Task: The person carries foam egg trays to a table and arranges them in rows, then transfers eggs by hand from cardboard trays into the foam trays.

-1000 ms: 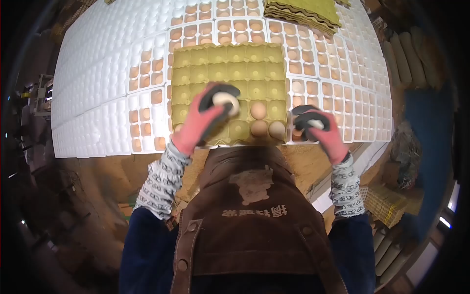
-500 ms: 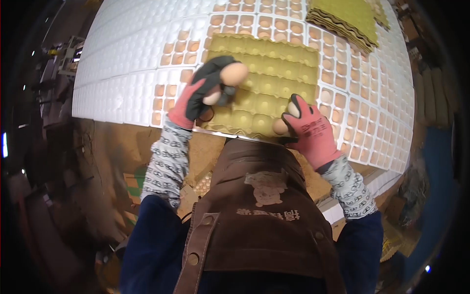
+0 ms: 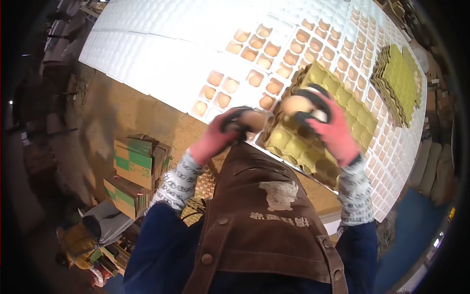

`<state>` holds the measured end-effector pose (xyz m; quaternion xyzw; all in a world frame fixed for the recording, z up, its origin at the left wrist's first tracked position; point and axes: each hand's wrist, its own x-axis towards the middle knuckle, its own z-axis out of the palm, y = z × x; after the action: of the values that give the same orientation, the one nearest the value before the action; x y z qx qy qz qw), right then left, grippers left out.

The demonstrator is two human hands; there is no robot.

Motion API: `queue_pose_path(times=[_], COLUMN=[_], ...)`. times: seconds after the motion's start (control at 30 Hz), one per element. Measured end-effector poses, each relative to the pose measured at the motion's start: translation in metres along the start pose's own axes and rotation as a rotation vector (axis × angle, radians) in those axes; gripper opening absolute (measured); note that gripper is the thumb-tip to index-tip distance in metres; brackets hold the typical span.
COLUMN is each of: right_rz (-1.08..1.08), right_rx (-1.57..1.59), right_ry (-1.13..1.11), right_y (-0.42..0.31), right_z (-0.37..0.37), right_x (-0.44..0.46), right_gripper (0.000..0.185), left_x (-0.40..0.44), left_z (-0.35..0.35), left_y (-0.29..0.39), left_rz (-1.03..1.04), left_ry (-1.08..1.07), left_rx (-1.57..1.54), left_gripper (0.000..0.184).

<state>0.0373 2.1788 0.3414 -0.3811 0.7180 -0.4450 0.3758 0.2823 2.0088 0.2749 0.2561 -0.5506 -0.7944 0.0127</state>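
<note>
My left hand [image 3: 218, 135], in a pink and black glove, is closed around brown eggs [image 3: 253, 121] just above the table's near edge. My right hand [image 3: 337, 131], gloved alike, grips more eggs [image 3: 296, 105] over a yellow-green pulp egg tray [image 3: 283, 139]. A paler egg [image 3: 319, 115] shows between its fingers. The pulp tray's visible cups hold nothing. It lies on white egg trays [image 3: 161, 56], whose square compartments hold single brown eggs [image 3: 223, 100] beside and beyond it. Motion blurs both hands, so I cannot count their eggs.
A stack of pulp trays [image 3: 396, 85] rests at the right on the egg-filled trays. Flattened green and brown cardboard boxes [image 3: 132, 164] stand below the table at left. My brown apron [image 3: 264, 235] is close to the table edge.
My view has turned left, so the table and pulp tray appear rotated and further right. My left hand has moved off the pulp tray to its left; my right hand has lifted above it with eggs.
</note>
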Motion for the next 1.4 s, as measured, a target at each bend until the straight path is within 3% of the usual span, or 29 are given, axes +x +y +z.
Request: queue_pose_path(times=[0.03, 0.07, 0.1, 0.17, 0.27, 0.33, 0.43, 0.47, 0.5, 0.57, 0.6, 0.63, 0.73, 0.77, 0.8, 0.83, 0.87, 0.9, 0.97, 1.0, 1.03, 1.07, 1.1, 1.13, 1.17, 1.23, 1.33, 1.37, 1.4], right_rz=[-0.051, -0.042, -0.116, 0.08, 0.199, 0.196, 0.521, 0.44, 0.439, -0.036, -0.209, -0.217, 0.18, 0.188, 0.04, -0.054, -0.011, 0.144, 0.395, 0.53, 0.882, 1.051, 0.842, 0.817, 0.798, 0.629, 0.5, 0.53, 0.376], right_rx=[-0.2, -0.495, -0.723, -0.998, -0.914, -0.83, 0.02, 0.352, 0.161, -0.541, -0.743, -0.902, -0.433, -0.315, -0.465, -0.288, -0.473, -0.367, -0.478, -0.666, -0.689, -0.647, -0.387, -0.378, -0.12, 0.08, -0.105, 0.063, -0.103], right_ry=[-0.079, -0.115, -0.112, -0.388, -0.507, -0.348, -0.058, -0.088, -0.088, -0.032, -0.082, -0.139, -0.164, -0.086, 0.088, 0.252, 0.461, 0.623, 0.818, 0.828, 0.766, 0.646, 0.592, 0.649, 0.715, 0.929, 1.042, 1.139, 1.169], right_y=[-0.013, -0.02, -0.011, -0.012, 0.022, 0.019, 0.059, 0.05, 0.036, 0.032, 0.054, 0.052, 0.016, -0.008, -0.001, -0.008, -0.001, -0.001, 0.033, 0.059, 0.07, 0.102, 0.14, 0.151, 0.158, 0.108, 0.096, 0.076, 0.092], right_z=[0.025, 0.054, 0.083, 0.125, 0.146, 0.142, 0.124, 0.123, 0.131, 0.153, 0.158, 0.158, 0.121, 0.099, 0.073, 0.046, 0.017, -0.009, -0.057, -0.073, -0.074, -0.078, -0.076, -0.061, -0.068, -0.078, -0.153, -0.18, -0.218], right_x=[0.023, 0.043, 0.06, 0.096, 0.116, 0.126, 0.168, 0.172, 0.179, 0.178, 0.182, 0.179, 0.153, 0.136, 0.112, 0.09, 0.061, 0.034, -0.039, -0.082, -0.114, -0.15, -0.188, -0.204, -0.213, -0.199, -0.193, -0.176, -0.173], right_gripper=[0.059, 0.055, 0.052, 0.047, 0.058, 0.053, 0.036, 0.034, 0.033, 0.036, 0.038, 0.045, 0.056, 0.056, 0.055, 0.052, 0.052, 0.055, 0.055, 0.056, 0.061, 0.059, 0.058, 0.055, 0.051, 0.045, 0.043, 0.04, 0.037], left_x=[-0.01, -0.012, -0.015, -0.019, 0.0, 0.011, 0.053, 0.072, 0.09, 0.116, 0.127, 0.132, 0.149, 0.151, 0.158, 0.165, 0.175, 0.187, 0.187, 0.183, 0.176, 0.17, 0.169, 0.163, 0.166, 0.165, 0.188, 0.191, 0.195], left_z=[-0.012, -0.049, -0.07, -0.099, -0.097, -0.105, -0.119, -0.124, -0.127, -0.128, -0.134, -0.138, -0.153, -0.157, -0.16, -0.164, -0.174, -0.18, -0.168, -0.156, -0.136, -0.116, -0.095, -0.067, -0.046, -0.001, 0.04, 0.057, 0.076], left_y=[-0.03, -0.057, -0.061, -0.092, -0.091, -0.08, -0.043, -0.035, -0.027, 0.001, 0.003, 0.002, 0.004, 0.005, 0.003, 0.0, -0.016, -0.029, -0.026, -0.013, 0.001, 0.009, 0.007, 0.013, 0.004, 0.017, 0.021, 0.024, 0.03], left_rz=[0.043, 0.129, 0.01, 0.075, 0.033, 0.126, 0.357, 0.455, 0.557, 0.266, 0.275, 0.33, 0.561, 0.675, 0.698, 0.728, 0.698, 0.67, 0.681, 0.606, 0.589, 0.632, 0.583, 0.596, 0.674, 0.636, 0.594, 0.592, 0.588], left_ry=[0.422, 0.218, 0.283, 0.25, 0.302, 0.408, 0.547, 0.586, 0.622, 0.553, 0.469, 0.498, 0.639, 0.734, 0.686, 0.643, 0.627, 0.611, 0.627, 0.601, 0.631, 0.61, 0.564, 0.455, 0.373, 0.171, 0.178, 0.168, 0.163], left_rx=[-0.349, -0.452, -0.235, -0.405, -0.121, -0.03, 0.439, 0.576, 0.712, 1.05, 1.203, 1.123, 0.889, 0.798, 0.841, 0.881, 1.036, 1.189, 1.095, 1.009, 1.043, 1.056, 0.98, 0.808, 0.8, 0.788, 0.782, 0.785, 0.789], left_gripper=[0.038, 0.041, 0.043, 0.041, 0.04, 0.044, 0.052, 0.053, 0.054, 0.051, 0.052, 0.05, 0.038, 0.032, 0.033, 0.035, 0.036, 0.038, 0.04, 0.039, 0.037, 0.038, 0.039, 0.041, 0.042, 0.043, 0.048, 0.05, 0.052])
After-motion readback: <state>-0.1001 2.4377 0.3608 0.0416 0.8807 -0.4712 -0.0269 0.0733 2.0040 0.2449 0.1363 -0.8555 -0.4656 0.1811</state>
